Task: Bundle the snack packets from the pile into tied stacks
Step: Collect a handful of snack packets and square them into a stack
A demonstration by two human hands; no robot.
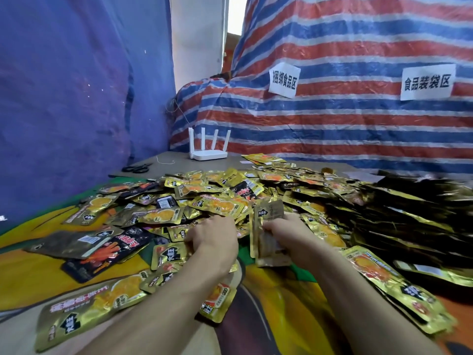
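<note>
A wide pile of gold and black snack packets covers the table ahead of me. My right hand grips an upright stack of gold packets, held on edge just in front of the pile. My left hand reaches down onto a gold packet at the pile's near edge; its fingertips are hidden, so whether it holds that packet cannot be told. More loose gold packets lie near my forearms.
Black scissors and a bit of white string lie at the back left. A white router stands behind the pile. Dark packets are heaped on the right. A striped tarp with two paper signs forms the back wall.
</note>
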